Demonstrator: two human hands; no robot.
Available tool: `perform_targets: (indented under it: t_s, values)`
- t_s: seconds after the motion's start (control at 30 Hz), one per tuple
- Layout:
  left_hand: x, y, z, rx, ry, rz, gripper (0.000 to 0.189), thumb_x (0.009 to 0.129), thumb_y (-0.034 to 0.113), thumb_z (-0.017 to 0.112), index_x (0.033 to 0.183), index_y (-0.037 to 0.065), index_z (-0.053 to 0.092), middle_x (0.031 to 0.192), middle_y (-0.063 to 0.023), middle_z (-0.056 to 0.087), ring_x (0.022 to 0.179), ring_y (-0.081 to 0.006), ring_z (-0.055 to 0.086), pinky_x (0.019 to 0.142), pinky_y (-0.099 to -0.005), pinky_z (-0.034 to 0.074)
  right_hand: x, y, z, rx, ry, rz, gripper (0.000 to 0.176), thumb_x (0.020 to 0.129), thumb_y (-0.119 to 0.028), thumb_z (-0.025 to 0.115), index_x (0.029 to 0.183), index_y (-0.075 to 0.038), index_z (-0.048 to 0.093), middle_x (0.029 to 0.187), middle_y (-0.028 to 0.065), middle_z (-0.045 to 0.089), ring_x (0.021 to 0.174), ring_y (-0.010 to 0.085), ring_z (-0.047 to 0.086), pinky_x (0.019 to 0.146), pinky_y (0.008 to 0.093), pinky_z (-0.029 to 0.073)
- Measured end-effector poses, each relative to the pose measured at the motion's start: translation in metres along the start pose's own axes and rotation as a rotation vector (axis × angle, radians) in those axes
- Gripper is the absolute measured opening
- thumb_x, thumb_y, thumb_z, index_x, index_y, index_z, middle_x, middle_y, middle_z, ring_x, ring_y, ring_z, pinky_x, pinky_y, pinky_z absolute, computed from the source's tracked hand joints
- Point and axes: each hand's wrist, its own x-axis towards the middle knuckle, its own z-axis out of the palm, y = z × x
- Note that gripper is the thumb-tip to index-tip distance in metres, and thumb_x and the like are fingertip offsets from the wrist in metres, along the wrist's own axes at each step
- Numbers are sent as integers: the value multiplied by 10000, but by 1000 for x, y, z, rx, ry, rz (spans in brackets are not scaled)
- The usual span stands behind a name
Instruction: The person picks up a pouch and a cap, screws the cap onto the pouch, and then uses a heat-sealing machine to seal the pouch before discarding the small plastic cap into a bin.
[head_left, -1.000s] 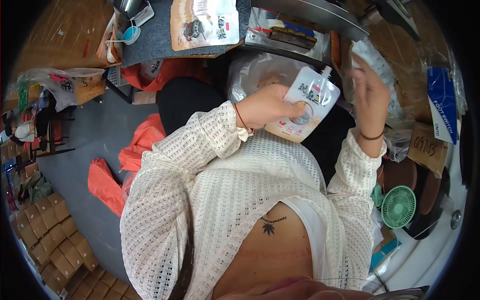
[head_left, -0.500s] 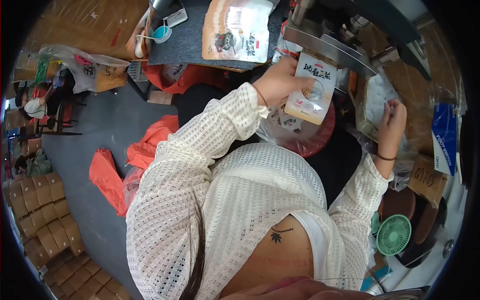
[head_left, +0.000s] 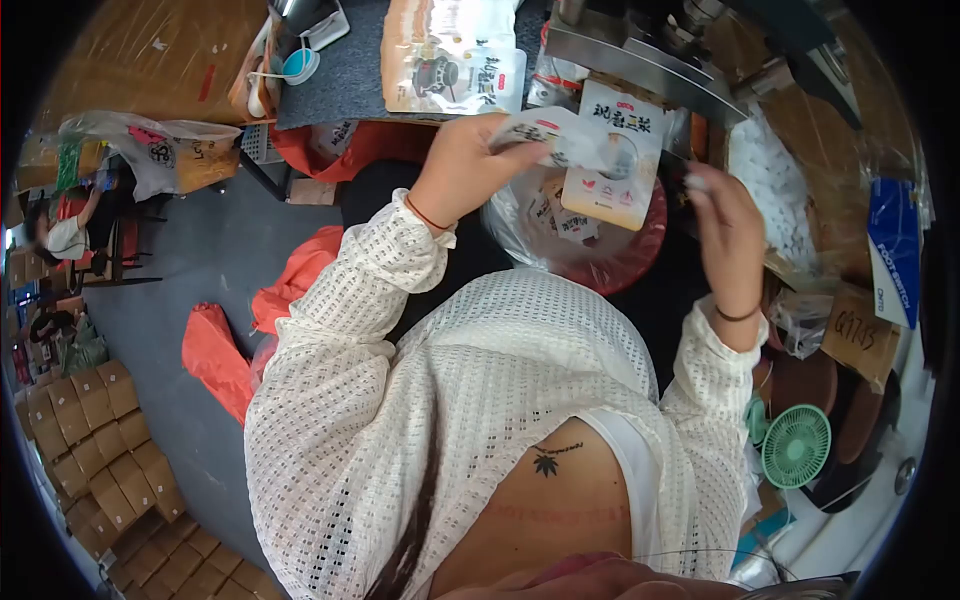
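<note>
My left hand [head_left: 462,165] is closed on a pale printed pouch [head_left: 545,130], pinching its edge between thumb and fingers; the pouch is tilted and blurred. It overlaps a second white-and-yellow pouch [head_left: 600,208], which hangs below the metal edge of a machine [head_left: 640,75]. Right of that pouch, my right hand [head_left: 728,220] has its fingers bent together, fingertips near the pouch's edge; I cannot tell what they hold. Under the hanging pouch stands a red tub [head_left: 640,235] lined with clear plastic, with small printed pieces [head_left: 575,222] inside.
Printed pouches [head_left: 450,75] lie in a pile on the grey mat [head_left: 350,70], near a blue-lidded cup [head_left: 300,65]. Right of me are an open box of white packets [head_left: 770,180], a blue foot switch box [head_left: 893,250] and a green fan [head_left: 797,446]. Cartons [head_left: 85,420] stand left.
My left hand has moved left and now holds a separate pouch, while another hangs at the machine. My right hand has come leftward from the white packets to the hanging pouch.
</note>
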Motion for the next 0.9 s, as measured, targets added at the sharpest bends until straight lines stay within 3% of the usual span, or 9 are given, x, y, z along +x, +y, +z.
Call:
perform_targets:
  t_s: [0.1, 0.13, 0.3, 0.4, 0.5, 0.6, 0.7, 0.73, 0.9]
  values:
    - [-1, 11, 23, -164, -101, -71, 250, 928, 136, 771, 1125, -17, 757, 982, -57, 781, 867, -97, 694, 800, -274, 558, 10, -22, 12, 208, -39, -32, 142, 996, -42, 635, 1121, 0, 687, 888, 94, 652, 789, 222, 611, 751, 281, 489]
    - [-1, 13, 28, -15, -65, -27, 245, 889, 226, 806, 1011, 14, 784, 828, -80, 766, 710, -163, 700, 691, -293, 541, 12, -25, 14, 320, 19, 30, 132, 1003, -49, 634, 1113, 4, 684, 877, 75, 646, 766, 185, 592, 726, 267, 477]
    - [2, 44, -16, 119, 534, 278, 159, 870, 158, 812, 936, 17, 777, 868, -112, 757, 749, -243, 714, 722, -326, 555, 17, -24, 8, 537, 99, 227, 119, 1026, -84, 643, 1083, 15, 676, 846, 0, 627, 702, 46, 511, 633, 221, 439]
    - [18, 25, -62, 758, 852, 908, 261, 782, 23, 791, 1035, 65, 749, 1018, -113, 753, 950, -326, 733, 821, -407, 579, 7, -17, 12, 510, 32, 314, 111, 1022, -77, 639, 1072, 14, 678, 878, 29, 641, 699, 75, 546, 637, 233, 449]
    - [25, -18, -53, 1139, 318, 468, 249, 801, 44, 721, 1048, 72, 733, 1189, -127, 717, 1084, -314, 689, 913, -437, 548, -1, -1, 23, 286, 56, 128, 99, 996, -54, 647, 1067, 8, 680, 901, 89, 650, 757, 178, 611, 694, 287, 482]
    - [32, -54, -45, 899, 348, 600, 171, 875, 86, 696, 1036, 67, 751, 1086, -136, 745, 968, -302, 717, 811, -406, 558, 1, -1, 25, 168, 101, 8, 91, 985, -46, 649, 1054, 4, 681, 911, 119, 655, 802, 242, 632, 732, 318, 497]
    - [22, -28, -43, 388, 409, 203, 124, 949, 106, 680, 1006, 38, 767, 895, -109, 753, 793, -219, 722, 694, -334, 544, -3, -3, 28, 162, 53, -12, 80, 986, -44, 644, 1041, 2, 681, 918, 130, 660, 816, 274, 638, 744, 334, 504]
    - [18, -19, -39, 193, 354, 206, 178, 988, 156, 688, 991, -1, 771, 763, -65, 735, 681, -102, 666, 631, -267, 514, -2, -5, 31, 165, 20, -38, 78, 987, -44, 643, 1037, 2, 681, 918, 132, 660, 813, 280, 640, 742, 338, 506]
    - [-5, 28, 8, -165, -41, 5, 225, 929, 185, 778, 1022, -20, 770, 813, -29, 746, 711, -44, 637, 640, -230, 513, 6, -33, 21, 386, -40, 201, 116, 955, -43, 696, 1055, 0, 733, 892, 101, 679, 774, 182, 660, 695, 297, 502]
